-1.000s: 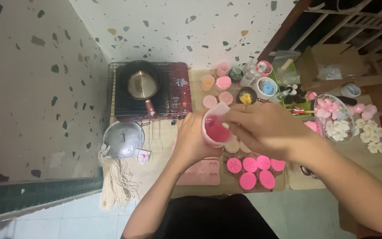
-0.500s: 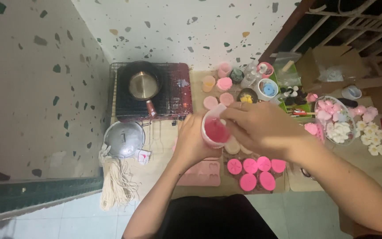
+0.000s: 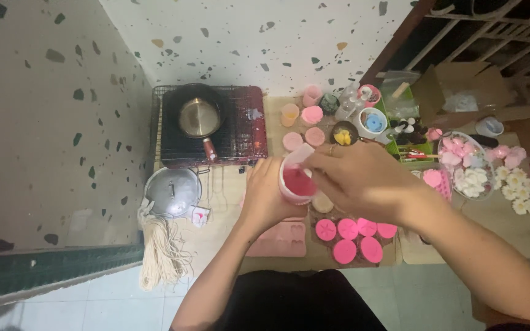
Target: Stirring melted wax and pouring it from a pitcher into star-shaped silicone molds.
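Above the pink moulds (image 3: 351, 236) on the table (image 3: 228, 196), a small translucent cup (image 3: 297, 179) of pink liquid was held, the left hand (image 3: 267, 195) wrapped round its wall and the right hand (image 3: 363, 181) pinched at its rim. It was judged light, thin-walled and easily spilled, best gripped low round the wall.

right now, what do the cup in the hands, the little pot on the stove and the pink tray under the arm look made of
Cup: likely thin translucent plastic; pink liquid shows through its pale wall. Small pot: metal, probably steel, going by its shiny grey reflective bowl. Pink tray: matte and soft-looking with heart-shaped hollows, possibly silicone, though the look alone cannot settle it.
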